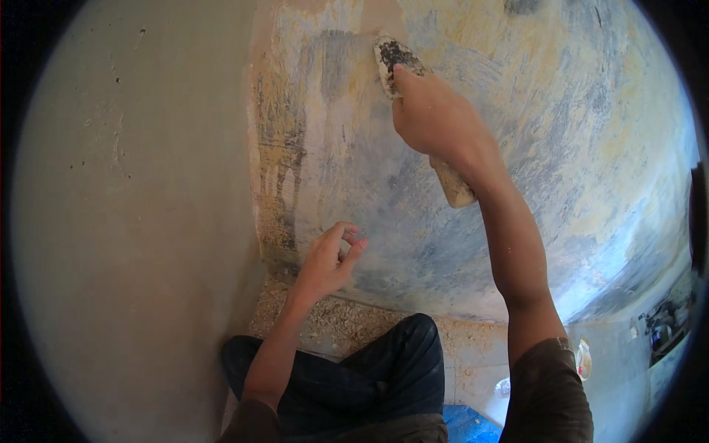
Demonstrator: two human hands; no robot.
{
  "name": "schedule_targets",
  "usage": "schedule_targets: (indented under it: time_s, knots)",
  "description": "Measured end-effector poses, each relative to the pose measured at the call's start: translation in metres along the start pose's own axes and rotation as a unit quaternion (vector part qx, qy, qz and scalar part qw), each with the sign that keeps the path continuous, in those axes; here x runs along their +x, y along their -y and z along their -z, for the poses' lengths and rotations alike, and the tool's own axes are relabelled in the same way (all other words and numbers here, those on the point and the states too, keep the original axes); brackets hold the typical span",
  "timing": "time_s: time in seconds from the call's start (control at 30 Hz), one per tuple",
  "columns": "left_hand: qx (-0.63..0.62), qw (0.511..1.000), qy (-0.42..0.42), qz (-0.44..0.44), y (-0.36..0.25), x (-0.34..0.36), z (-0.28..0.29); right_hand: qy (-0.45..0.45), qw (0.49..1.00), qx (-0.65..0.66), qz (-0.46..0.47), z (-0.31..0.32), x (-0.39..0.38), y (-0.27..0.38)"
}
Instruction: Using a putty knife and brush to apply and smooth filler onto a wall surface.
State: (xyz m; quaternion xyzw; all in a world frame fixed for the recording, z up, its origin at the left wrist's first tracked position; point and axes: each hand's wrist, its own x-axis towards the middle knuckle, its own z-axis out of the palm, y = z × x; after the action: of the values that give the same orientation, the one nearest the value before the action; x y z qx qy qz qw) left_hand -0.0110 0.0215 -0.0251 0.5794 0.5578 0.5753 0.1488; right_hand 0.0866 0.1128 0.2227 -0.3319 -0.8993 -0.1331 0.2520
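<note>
On the left side we see a smooth greenish-grey wall, which has several small dark holes in its far part. To the right of it, beyond a corner, stands a patchy wall, with marks of grey, white and yellow, and with a darker brown strip along its left edge.

Near the foot of this corner we notice the left hand. It is released: its fingers bend loosely toward the thumb, and we cannot tell if it touches the patchy wall behind it. Just nearer than this hand, brown crumbs are scattered over the floor, and nearer again we see folded legs in dark trousers.

Further right, at the far part of the patchy wall, is the scraper. Its stained blade lies at the wall surface, and its pale handle points toward the near right. The right hand grasps this tool firmly, with the index finger stretched along the blade.

At the near side, right of the trousers, we see a blue sheet, then a dark sleeve on the right arm. At the right edge there is a group of dark objects, too small for us to identify.
</note>
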Motion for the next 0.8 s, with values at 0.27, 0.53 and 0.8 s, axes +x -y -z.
schedule_targets:
  time_s: [0.27, 0.53, 0.8]
  knots:
    - [-0.018, 1.0, -0.005, -0.008, 0.01, 0.001, -0.001, -0.037, 0.999, 0.015, 0.032, -0.007, 0.013, 0.001]
    - [-0.023, 1.0, -0.004, 0.009, 0.0, 0.002, 0.004, -0.017, 0.999, 0.036, 0.01, -0.013, 0.019, 0.006]
    - [-0.018, 1.0, -0.008, 0.014, -0.006, 0.001, 0.008, -0.082, 0.995, 0.049, 0.027, -0.025, 0.014, 0.019]
